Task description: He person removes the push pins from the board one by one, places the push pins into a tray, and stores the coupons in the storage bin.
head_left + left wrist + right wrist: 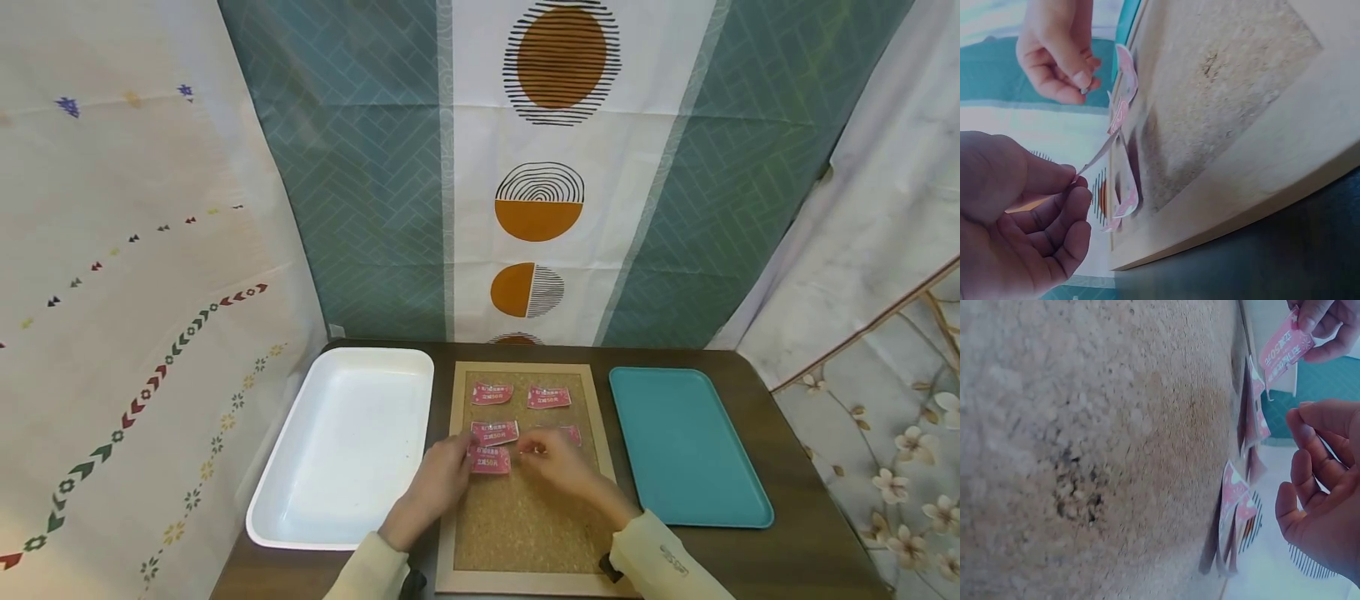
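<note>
My left hand (pixel 442 473) pinches the left edge of a pink paper coupon (pixel 490 461) between thumb and fingers. In the left wrist view that coupon stands off the cork board (pixel 517 533). Close by on the right, my right hand (pixel 561 463) pinches a tiny pale object (pixel 1085 90), perhaps a pin, at its fingertips; its kind is too small to tell. More pink coupons lie on the board: one at upper left (pixel 492 393), one at upper right (pixel 549 397), one at middle left (pixel 495 432) and one at middle right (pixel 572 434), partly behind my right hand.
A white tray (pixel 262 500) stands left of the board and a teal tray (pixel 693 450) to its right, all on a dark wooden table (pixel 810 533). Patterned cloths hang behind and at both sides. The board has a raised light wooden frame (pixel 517 581).
</note>
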Demonstrator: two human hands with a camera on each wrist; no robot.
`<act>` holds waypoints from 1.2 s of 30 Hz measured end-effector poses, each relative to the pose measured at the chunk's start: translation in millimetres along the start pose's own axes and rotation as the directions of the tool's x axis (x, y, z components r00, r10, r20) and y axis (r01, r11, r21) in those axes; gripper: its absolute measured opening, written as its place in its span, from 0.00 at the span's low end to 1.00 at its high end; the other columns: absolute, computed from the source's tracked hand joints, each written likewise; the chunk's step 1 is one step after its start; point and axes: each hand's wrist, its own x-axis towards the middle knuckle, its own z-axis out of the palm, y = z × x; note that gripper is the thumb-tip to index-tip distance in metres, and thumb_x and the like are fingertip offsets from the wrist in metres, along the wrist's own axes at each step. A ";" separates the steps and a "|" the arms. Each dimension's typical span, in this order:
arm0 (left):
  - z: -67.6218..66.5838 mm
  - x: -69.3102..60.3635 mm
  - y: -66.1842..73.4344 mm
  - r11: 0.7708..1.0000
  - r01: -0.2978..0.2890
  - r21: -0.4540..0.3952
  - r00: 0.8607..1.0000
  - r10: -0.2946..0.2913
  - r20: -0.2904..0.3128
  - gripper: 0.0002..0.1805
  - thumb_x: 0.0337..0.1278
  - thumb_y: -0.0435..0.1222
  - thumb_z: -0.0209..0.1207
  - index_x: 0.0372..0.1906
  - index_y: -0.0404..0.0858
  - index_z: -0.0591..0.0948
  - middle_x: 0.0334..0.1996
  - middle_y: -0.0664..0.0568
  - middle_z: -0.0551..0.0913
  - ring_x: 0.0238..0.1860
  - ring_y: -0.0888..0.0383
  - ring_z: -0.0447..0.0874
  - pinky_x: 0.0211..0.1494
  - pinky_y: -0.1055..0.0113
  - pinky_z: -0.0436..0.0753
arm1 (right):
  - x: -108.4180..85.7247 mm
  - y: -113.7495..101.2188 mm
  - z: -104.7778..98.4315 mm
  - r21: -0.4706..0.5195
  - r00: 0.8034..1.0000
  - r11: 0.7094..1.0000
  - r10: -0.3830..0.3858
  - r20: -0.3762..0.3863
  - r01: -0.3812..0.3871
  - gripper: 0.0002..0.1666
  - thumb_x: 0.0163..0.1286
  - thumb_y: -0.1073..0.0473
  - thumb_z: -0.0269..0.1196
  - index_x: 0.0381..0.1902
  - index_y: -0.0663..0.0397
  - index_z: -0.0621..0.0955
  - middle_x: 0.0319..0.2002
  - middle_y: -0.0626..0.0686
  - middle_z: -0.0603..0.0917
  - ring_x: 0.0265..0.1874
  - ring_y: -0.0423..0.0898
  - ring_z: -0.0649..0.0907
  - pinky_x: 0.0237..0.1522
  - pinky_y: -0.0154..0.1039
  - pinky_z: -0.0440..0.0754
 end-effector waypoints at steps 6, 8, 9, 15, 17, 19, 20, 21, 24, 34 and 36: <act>-10.5 3.3 2.7 1.000 0.022 -0.019 0.999 -0.023 -0.025 0.14 0.69 0.29 0.65 0.56 0.33 0.83 0.40 0.45 0.90 0.30 0.64 0.80 0.29 0.73 0.80 | -4.6 5.1 -8.9 -0.034 0.999 0.999 -0.019 -0.040 0.018 0.07 0.70 0.69 0.69 0.43 0.54 0.90 0.39 0.50 0.91 0.39 0.39 0.85 0.47 0.42 0.86; -14.9 4.7 3.1 1.000 0.020 -0.020 0.999 -0.021 -0.037 0.14 0.69 0.30 0.66 0.57 0.33 0.83 0.39 0.46 0.89 0.28 0.64 0.79 0.27 0.73 0.78 | -6.1 7.2 -12.0 -0.031 0.999 0.999 -0.016 -0.047 0.014 0.07 0.70 0.69 0.69 0.42 0.55 0.90 0.39 0.50 0.91 0.38 0.39 0.84 0.47 0.41 0.86; -16.9 5.6 3.2 1.000 0.019 -0.018 0.999 -0.020 -0.041 0.15 0.69 0.31 0.66 0.57 0.33 0.83 0.38 0.47 0.89 0.27 0.65 0.78 0.26 0.73 0.78 | -6.8 8.5 -13.4 -0.029 0.999 0.999 -0.015 -0.053 0.013 0.06 0.70 0.69 0.69 0.42 0.55 0.90 0.38 0.50 0.90 0.38 0.38 0.84 0.46 0.41 0.86; -26.0 11.0 3.9 1.000 0.003 0.000 0.999 -0.003 -0.038 0.13 0.69 0.32 0.67 0.56 0.35 0.84 0.32 0.52 0.86 0.24 0.65 0.75 0.24 0.73 0.77 | -12.6 17.6 -19.2 -0.028 0.995 0.999 -0.028 -0.098 0.026 0.07 0.68 0.72 0.69 0.38 0.55 0.89 0.35 0.48 0.88 0.36 0.38 0.83 0.43 0.39 0.85; -27.6 11.4 3.9 1.000 0.007 -0.004 1.000 -0.007 -0.027 0.13 0.69 0.33 0.67 0.55 0.36 0.85 0.31 0.53 0.86 0.24 0.66 0.75 0.24 0.73 0.77 | -14.9 19.8 -20.7 -0.029 0.994 0.999 -0.030 -0.105 0.027 0.07 0.67 0.72 0.70 0.37 0.56 0.89 0.35 0.48 0.88 0.36 0.38 0.83 0.42 0.38 0.85; -29.3 11.1 3.8 1.000 0.017 -0.011 1.000 -0.017 -0.019 0.14 0.69 0.34 0.68 0.55 0.37 0.85 0.30 0.54 0.85 0.23 0.66 0.75 0.24 0.73 0.78 | -17.2 21.1 -22.0 -0.032 0.995 0.999 -0.017 -0.103 0.014 0.07 0.67 0.70 0.71 0.39 0.55 0.90 0.36 0.49 0.89 0.36 0.38 0.83 0.42 0.37 0.85; -30.3 11.0 3.4 1.000 0.017 -0.015 1.000 -0.017 -0.020 0.14 0.68 0.34 0.68 0.55 0.37 0.85 0.30 0.54 0.86 0.23 0.66 0.76 0.24 0.73 0.78 | -18.3 21.4 -22.9 -0.028 0.995 1.000 0.000 -0.101 -0.003 0.06 0.67 0.69 0.72 0.40 0.55 0.90 0.36 0.49 0.89 0.36 0.38 0.83 0.42 0.37 0.85; -31.7 10.8 3.1 1.000 0.019 -0.021 1.000 -0.019 -0.021 0.14 0.68 0.34 0.68 0.55 0.37 0.85 0.29 0.54 0.86 0.23 0.66 0.76 0.24 0.73 0.78 | -19.2 21.7 -23.8 -0.023 0.995 1.000 0.019 -0.100 -0.021 0.06 0.67 0.69 0.72 0.40 0.54 0.91 0.37 0.48 0.89 0.37 0.39 0.83 0.43 0.37 0.86; -37.9 11.5 1.0 0.999 0.037 -0.032 0.999 -0.038 -0.034 0.14 0.67 0.34 0.69 0.55 0.38 0.85 0.28 0.56 0.84 0.22 0.65 0.76 0.24 0.72 0.78 | -22.0 23.1 -26.4 -0.030 0.993 0.997 0.068 -0.099 -0.071 0.07 0.68 0.68 0.72 0.42 0.53 0.91 0.38 0.47 0.89 0.38 0.39 0.84 0.45 0.38 0.86; -54.5 13.3 -8.7 0.997 0.081 0.004 0.994 -0.081 -0.078 0.15 0.65 0.33 0.71 0.54 0.38 0.85 0.28 0.56 0.85 0.21 0.65 0.74 0.23 0.71 0.77 | -30.9 36.3 -31.9 -0.168 0.989 0.985 0.000 -0.145 -0.025 0.06 0.63 0.67 0.76 0.35 0.51 0.90 0.33 0.43 0.83 0.36 0.40 0.81 0.40 0.37 0.84; -56.2 12.5 -10.1 0.996 0.084 0.019 0.993 -0.082 -0.080 0.14 0.65 0.33 0.71 0.54 0.39 0.86 0.28 0.55 0.86 0.21 0.65 0.74 0.23 0.71 0.76 | -31.8 37.3 -33.5 -0.168 0.987 0.986 -0.019 -0.163 -0.009 0.06 0.62 0.67 0.77 0.34 0.52 0.90 0.33 0.44 0.84 0.35 0.40 0.82 0.39 0.37 0.84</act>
